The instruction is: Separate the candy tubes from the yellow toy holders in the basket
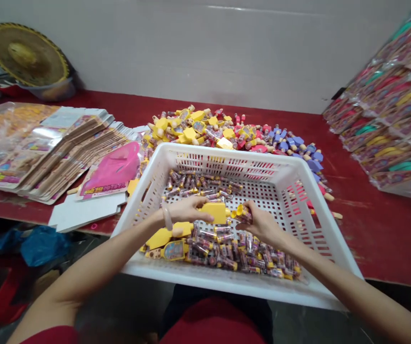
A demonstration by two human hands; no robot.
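Above a white perforated plastic basket [234,289], my left hand [186,210] grips a flat yellow popsicle-shaped piece [216,213], with its narrow end toward the right. Close to that end, my right hand [260,223] has its fingers around a small clear tube with a yellow cap [243,213]; whether the two parts touch, I cannot tell. Several similar capped tubes [226,251] lie in the basket's near half, and more are heaped along its far side. Yellow popsicle-shaped pieces [159,239] rest at the basket's near left, one showing a picture label.
Behind the basket, yellow, red and purple popsicle-shaped pieces [191,131] are piled on the red table [380,229]. Stacks of printed cards [72,148] and a pink plastic piece [114,167] are at left. Tall stacked clear packs [395,119] stand at right.
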